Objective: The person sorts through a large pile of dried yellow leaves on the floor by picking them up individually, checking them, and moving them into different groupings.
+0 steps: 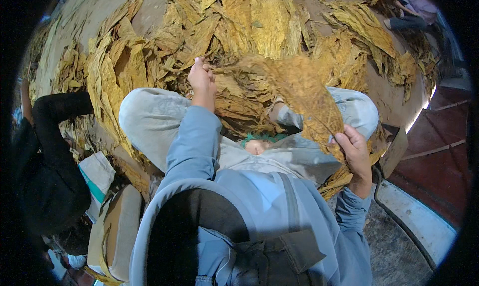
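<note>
A large dried tobacco leaf (304,96), mottled yellow-brown, hangs across the front of my right knee. My right hand (354,148) pinches its narrow end between thumb and fingers. The leaf's far end stretches toward my left hand (201,79), which is raised above the heap past my left knee. The left fingers are closed; what lies between them is hidden. Beneath and beyond both hands spreads a heap of dried tobacco leaves (234,96), crumpled and layered, with broader yellow ones (267,24) at the far middle.
I sit cross-legged, a green tufted thing (262,137) in my lap. At left are a person in dark sleeves (55,171), a white and green sack (97,173) and a beige padded block (117,231). A dark hose (399,216) curves at right. Another person (414,11) is far right.
</note>
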The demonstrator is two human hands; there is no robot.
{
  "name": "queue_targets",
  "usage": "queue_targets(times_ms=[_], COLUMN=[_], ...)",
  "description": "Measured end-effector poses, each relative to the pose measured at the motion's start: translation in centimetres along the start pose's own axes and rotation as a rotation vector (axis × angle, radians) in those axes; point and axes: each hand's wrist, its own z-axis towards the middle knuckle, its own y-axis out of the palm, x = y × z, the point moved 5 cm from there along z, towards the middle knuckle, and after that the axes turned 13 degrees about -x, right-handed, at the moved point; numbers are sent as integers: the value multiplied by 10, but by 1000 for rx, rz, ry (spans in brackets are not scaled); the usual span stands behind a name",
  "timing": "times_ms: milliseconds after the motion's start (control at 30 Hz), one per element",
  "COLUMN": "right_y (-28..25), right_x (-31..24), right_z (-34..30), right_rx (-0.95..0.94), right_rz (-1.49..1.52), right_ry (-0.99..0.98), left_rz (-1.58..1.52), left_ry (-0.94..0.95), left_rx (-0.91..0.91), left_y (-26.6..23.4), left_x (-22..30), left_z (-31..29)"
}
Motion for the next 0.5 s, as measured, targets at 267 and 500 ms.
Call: queue_targets(times_ms=[267, 500], right_y=[-14, -105], right_x=[-3, 21], right_z=[-13, -99], right_rx=[245, 1052], right_rz=[-90, -184], right_ry=[-75, -327], left_rz=[251, 362], left_ry=[-357, -318], left_rx=[-375, -338], left_y=[26, 42], left_x=[-40, -38], left_z=[-20, -37])
